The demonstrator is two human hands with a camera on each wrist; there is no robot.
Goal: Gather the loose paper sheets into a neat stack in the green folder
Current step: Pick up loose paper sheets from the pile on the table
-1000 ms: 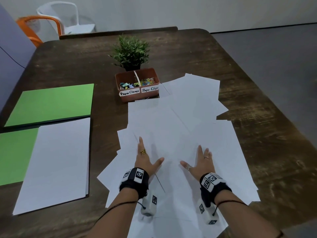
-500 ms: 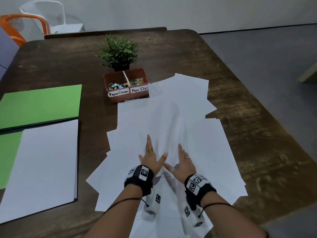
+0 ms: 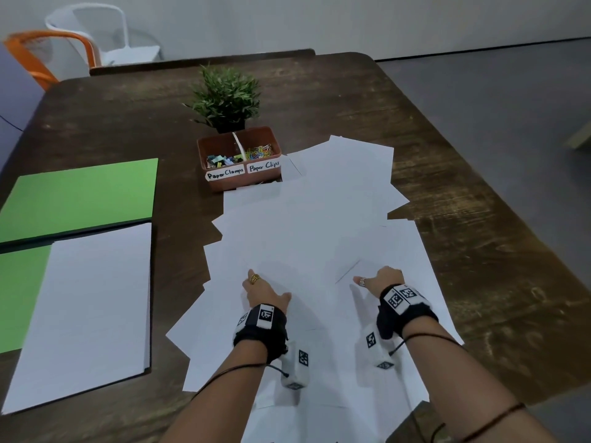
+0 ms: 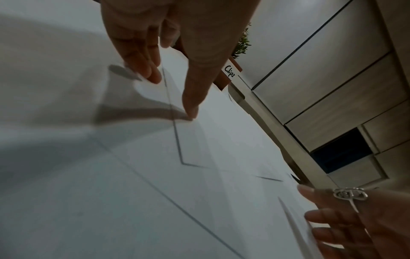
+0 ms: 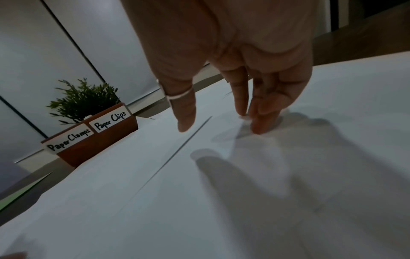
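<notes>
— Where do we have our hands?

— Both are down on the loose paper sheets (image 3: 319, 238) spread over the middle and near right of the tabletop (image 3: 479, 251). Our left hand (image 3: 262, 290) lies with fingers fairly straight, tips touching the paper; the grip is wide and holds nothing. From the left wrist view, the fingertips (image 4: 193, 112) meet a sheet edge.

— And the right?

— Our right hand (image 3: 382, 279) sits further right, well apart from the left, fingers pointing down onto the paper. In the right wrist view the fingertips (image 5: 259, 128) press the sheet while the thumb hangs just above it. That grip is also loose and wide, nothing pinched.

— Where is the green folder?

— The green folder (image 3: 80, 196) lies open at the left of the tabletop, its far flap bare. On the near flap lies a neat stack (image 3: 86, 311) of white paper, well apart from the loose pile.

— Anything else?

— A brown box (image 3: 240, 161) labelled "Paper Clamps" and "Paper Clips" touches the far edge of the pile, with a small plant (image 3: 225, 97) just behind it.
</notes>
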